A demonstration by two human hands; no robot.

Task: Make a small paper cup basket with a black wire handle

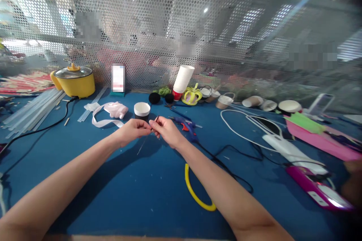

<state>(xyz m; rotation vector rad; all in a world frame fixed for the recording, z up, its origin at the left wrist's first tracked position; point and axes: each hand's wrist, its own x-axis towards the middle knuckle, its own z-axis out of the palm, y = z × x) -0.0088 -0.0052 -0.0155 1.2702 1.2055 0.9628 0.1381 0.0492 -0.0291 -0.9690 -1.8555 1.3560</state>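
Pinching a thin dark stick [155, 123] between both my left hand [132, 130] and right hand [167, 130], I have a black paper cup [141, 111] just behind and a blue glue gun [185, 125] beside.

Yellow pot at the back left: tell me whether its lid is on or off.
On. The yellow pot at the table's back left has its glass lid seated flat on the rim, yellow knob on top. Contents cannot be told.

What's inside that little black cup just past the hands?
The black cup shows only a white top or rim from here; whatever it holds is not visible. It stands on the blue table, just beyond the left hand.
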